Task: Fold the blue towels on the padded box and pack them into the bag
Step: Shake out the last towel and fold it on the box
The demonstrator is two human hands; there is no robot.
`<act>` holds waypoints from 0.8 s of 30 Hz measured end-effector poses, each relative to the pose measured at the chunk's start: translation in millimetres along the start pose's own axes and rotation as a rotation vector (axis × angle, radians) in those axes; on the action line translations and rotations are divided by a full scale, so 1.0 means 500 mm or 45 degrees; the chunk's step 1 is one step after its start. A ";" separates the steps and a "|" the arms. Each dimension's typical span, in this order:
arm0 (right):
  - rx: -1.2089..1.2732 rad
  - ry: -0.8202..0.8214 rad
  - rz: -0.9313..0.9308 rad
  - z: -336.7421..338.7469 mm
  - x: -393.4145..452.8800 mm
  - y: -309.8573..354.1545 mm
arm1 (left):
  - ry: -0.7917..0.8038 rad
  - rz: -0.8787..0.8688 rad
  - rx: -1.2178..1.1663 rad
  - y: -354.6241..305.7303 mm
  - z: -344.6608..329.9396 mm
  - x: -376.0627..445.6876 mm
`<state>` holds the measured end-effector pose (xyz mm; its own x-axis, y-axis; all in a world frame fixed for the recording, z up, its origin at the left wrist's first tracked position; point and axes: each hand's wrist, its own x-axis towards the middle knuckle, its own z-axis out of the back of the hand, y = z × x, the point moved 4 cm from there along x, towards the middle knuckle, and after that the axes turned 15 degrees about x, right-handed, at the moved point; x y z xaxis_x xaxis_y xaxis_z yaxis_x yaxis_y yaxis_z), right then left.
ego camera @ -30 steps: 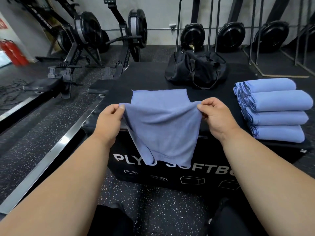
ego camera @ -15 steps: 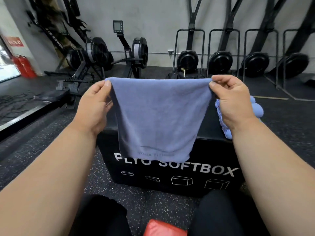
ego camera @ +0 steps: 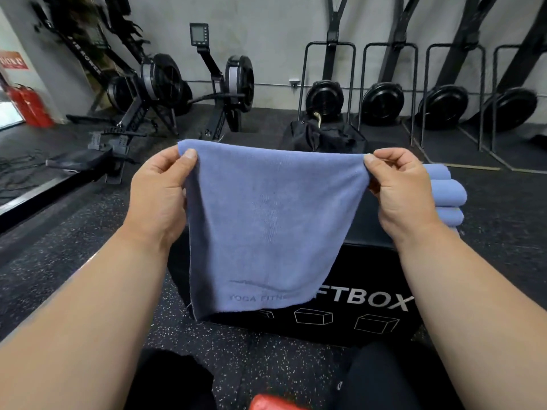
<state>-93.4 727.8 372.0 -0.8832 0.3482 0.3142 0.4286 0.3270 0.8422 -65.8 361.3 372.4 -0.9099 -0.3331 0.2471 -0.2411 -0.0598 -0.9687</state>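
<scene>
A blue towel hangs in the air in front of the black padded box, doubled over, with grey print near its lower edge. My left hand pinches its upper left corner. My right hand pinches the upper right corner. A stack of folded blue towels lies on the box's right side, partly hidden behind my right hand. The black bag sits at the far end of the box, its lower part hidden by the held towel.
Rowing machines stand on the speckled rubber floor at the left. Black wheeled machines line the back wall. Red fire extinguishers stand at the far left. A red object lies between my knees at the bottom edge.
Both hands have lifted the towel off the box top and hold it up stretched between them; it now hangs free in front of the box.
</scene>
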 end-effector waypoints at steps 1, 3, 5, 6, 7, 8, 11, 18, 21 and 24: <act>-0.022 0.003 0.015 -0.002 0.010 -0.008 | 0.006 -0.002 0.026 0.011 -0.004 0.014; -0.065 0.064 0.065 -0.018 0.048 -0.022 | 0.044 -0.002 0.086 0.031 -0.016 0.059; -0.142 0.124 0.108 -0.046 0.111 -0.032 | 0.093 -0.007 0.174 0.048 -0.038 0.124; -0.189 0.127 0.131 -0.064 0.158 -0.041 | 0.111 -0.010 0.215 0.054 -0.055 0.167; -0.237 0.111 0.155 -0.082 0.210 -0.051 | 0.113 0.006 0.247 0.059 -0.071 0.219; -0.275 0.094 0.161 -0.099 0.265 -0.065 | 0.119 0.037 0.275 0.065 -0.088 0.271; -0.535 0.257 0.035 -0.137 0.408 -0.150 | 0.179 0.272 0.467 0.123 -0.127 0.423; -1.233 0.590 -0.241 -0.059 0.334 -0.388 | 0.212 0.338 1.141 0.300 -0.132 0.380; -1.229 0.421 -0.374 0.044 0.227 -0.450 | 0.208 0.295 1.121 0.387 -0.108 0.261; -1.177 0.413 -0.360 0.107 0.142 -0.458 | 0.261 0.189 1.091 0.428 -0.095 0.158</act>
<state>-244.2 724.8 178.0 -0.9972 0.0636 0.0390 0.0025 -0.4942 0.8694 -205.3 367.1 185.8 -0.9740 -0.2235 0.0374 0.1444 -0.7392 -0.6578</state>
